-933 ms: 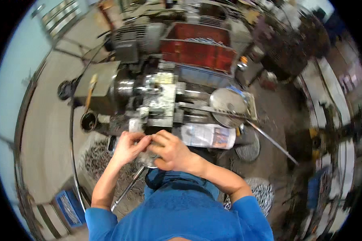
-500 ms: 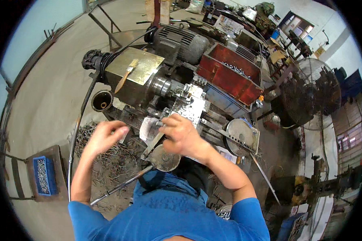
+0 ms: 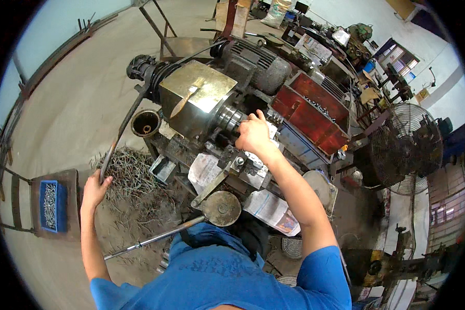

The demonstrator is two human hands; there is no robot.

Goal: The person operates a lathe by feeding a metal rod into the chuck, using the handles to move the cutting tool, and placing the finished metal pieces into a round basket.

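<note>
My left hand [image 3: 94,189] is closed round the lower end of a long metal lever [image 3: 111,155] that slopes up to the back left of a lathe-like machine. At the shiny round spindle nose [image 3: 229,118], my right hand [image 3: 254,134] has its fingers bent inward; what they hold, if anything, is hidden behind the hand. Below that hand sits a metal tool slide with a bolt [image 3: 239,161]. Nearer my body, a flat bar joins a round metal disc [image 3: 222,208]. On the machine's brass-coloured top cover [image 3: 212,77] lies a wooden-handled brush [image 3: 183,102].
Behind the machine are a motor [image 3: 261,62] and a red metal bin [image 3: 307,111] with small metal parts. Curly metal shavings [image 3: 126,178] heap on the floor at left, near a blue tray [image 3: 43,206] of small parts. A large fan [image 3: 408,147] stands at right.
My left hand has moved left and taken hold of the long lever. My right hand has gone forward from the tool slide to the spindle nose. The whole view has shifted slightly.
</note>
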